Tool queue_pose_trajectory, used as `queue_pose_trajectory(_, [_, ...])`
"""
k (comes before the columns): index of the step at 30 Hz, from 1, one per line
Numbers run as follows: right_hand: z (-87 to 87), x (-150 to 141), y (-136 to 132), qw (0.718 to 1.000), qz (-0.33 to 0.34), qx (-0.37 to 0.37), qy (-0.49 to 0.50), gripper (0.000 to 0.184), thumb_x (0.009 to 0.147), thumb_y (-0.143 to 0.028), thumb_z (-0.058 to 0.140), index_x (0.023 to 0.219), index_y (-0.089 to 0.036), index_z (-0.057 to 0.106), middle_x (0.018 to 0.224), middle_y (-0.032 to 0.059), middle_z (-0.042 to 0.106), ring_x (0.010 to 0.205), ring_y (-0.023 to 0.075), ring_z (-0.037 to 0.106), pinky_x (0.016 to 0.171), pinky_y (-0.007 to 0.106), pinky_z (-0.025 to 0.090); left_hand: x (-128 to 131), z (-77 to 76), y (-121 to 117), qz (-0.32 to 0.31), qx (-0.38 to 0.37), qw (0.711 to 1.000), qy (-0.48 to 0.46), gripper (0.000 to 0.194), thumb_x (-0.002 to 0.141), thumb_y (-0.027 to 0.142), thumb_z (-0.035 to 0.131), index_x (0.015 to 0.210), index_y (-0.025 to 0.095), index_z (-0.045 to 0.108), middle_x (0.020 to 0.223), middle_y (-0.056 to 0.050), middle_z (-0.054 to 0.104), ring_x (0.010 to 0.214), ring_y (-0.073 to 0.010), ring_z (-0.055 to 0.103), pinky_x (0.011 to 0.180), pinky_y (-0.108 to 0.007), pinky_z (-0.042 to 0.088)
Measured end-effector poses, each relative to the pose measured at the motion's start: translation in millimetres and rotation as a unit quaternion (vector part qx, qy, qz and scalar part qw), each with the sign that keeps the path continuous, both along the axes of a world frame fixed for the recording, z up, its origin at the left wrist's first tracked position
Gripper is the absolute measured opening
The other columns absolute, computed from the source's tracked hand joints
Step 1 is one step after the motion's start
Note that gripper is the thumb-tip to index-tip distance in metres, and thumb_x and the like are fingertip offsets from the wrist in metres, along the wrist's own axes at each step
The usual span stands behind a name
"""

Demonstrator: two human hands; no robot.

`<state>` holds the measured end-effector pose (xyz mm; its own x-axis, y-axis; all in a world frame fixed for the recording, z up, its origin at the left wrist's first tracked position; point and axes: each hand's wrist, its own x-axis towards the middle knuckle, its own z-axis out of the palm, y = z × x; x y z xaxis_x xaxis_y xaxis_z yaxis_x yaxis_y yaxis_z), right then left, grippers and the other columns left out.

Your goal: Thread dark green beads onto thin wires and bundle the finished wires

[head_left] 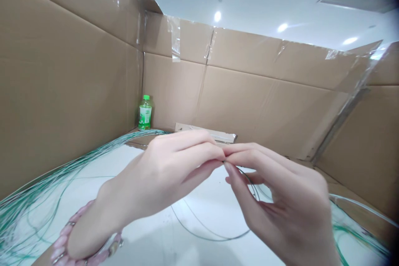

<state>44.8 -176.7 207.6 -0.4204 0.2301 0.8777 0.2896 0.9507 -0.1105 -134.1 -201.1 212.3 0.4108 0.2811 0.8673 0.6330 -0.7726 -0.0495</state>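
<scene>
Left hand and right hand pinch a thin wire tight, its slack risking a snag on green wires at nine o'clock.

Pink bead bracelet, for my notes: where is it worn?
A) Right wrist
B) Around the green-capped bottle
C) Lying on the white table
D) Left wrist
D: the pink bead bracelet circles the wrist of the left hand.
</scene>
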Motion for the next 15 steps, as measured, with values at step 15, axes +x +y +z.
queue_pose_trajectory(15, [-4.8,-1,6,0.984,0.095,-0.116,0.093,0.019,0.077,0.001,0.061,0.081,-0.017,0.064,0.088,0.0010,0.071,0.076,0.0106,0.066,0.056,0.015,0.059,5,-9.1,17,-0.200,-0.160,0.946,-0.197,0.013,0.084,0.005,0.063,0.088,0.018,0.065,0.084,0.002,0.065,0.077,-0.0063,0.062,0.070,-0.016,0.055])
